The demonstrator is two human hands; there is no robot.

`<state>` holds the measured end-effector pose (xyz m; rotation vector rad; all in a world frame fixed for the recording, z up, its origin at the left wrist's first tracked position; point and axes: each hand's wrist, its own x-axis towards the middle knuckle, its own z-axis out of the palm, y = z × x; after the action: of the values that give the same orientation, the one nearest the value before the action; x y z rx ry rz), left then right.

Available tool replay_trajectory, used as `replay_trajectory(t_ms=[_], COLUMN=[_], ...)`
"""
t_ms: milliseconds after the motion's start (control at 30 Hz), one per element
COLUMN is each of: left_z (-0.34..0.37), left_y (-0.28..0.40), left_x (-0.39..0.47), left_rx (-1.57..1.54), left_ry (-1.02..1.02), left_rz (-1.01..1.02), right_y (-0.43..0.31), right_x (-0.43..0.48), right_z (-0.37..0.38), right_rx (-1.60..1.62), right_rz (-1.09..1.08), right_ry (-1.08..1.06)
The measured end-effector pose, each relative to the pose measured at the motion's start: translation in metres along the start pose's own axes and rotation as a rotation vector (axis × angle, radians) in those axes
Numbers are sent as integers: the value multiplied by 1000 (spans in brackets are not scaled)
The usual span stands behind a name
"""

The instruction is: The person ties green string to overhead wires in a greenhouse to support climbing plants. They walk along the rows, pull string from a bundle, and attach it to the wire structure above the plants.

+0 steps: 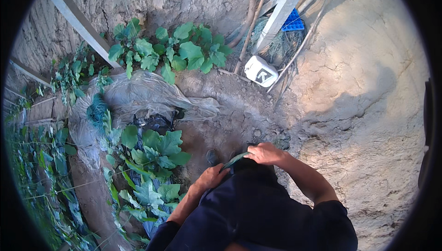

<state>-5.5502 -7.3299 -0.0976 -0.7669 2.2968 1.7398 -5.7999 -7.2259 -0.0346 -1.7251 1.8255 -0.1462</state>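
Close in front of my dark-clothed body, a narrow greenish strip (236, 159), possibly cloth or a leaf, spans the gap between my hands. My left hand (211, 176) grips its lower end, and my right hand (265, 153) pinches the upper end between thumb and fingers. Something dark lies under the right hand, too unclear to name. Below the hands, a shoe (211, 157) shows on the bare soil. Broad-leaved green plants (162, 147) grow just left of my left hand.
A white plastic jug (261, 71) lies near wooden poles, a pale post (281, 12), tangled netting and a blue cell tray (293, 21). Crumpled plastic sheeting (141, 87) and a green twine bundle (97, 111) lie at left. An earthen wall (362, 113) rises at right.
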Motion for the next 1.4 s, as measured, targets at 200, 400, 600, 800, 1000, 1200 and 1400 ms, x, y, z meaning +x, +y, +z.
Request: replay_trajectory(t_ms=[200,400,600,800,1000,1200,1400], left_z=[-48,-79,-82,-91,-94,-60,-4], left_y=[-5,-17,-22,39,109,132,112], left_x=[16,35,72,174,224,238,221], left_rx=[-162,-368,-528,-531,-597,-728,-857], left_ry=[244,466,687,899,1095,1478,1942], left_rz=[-26,-276,-576,-678,-759,-782,-683], right_y=[25,44,78,123,131,80,-24], right_x=[93,194,320,455,520,531,492], right_z=[-35,-56,-81,-124,-147,-110,-36], right_rx=[-52,12,89,44,-112,-174,-224], right_rz=[-118,-349,-650,-847,-1123,-1404,-1619], right_ry=[218,-94,-484,-677,-857,-922,-1150])
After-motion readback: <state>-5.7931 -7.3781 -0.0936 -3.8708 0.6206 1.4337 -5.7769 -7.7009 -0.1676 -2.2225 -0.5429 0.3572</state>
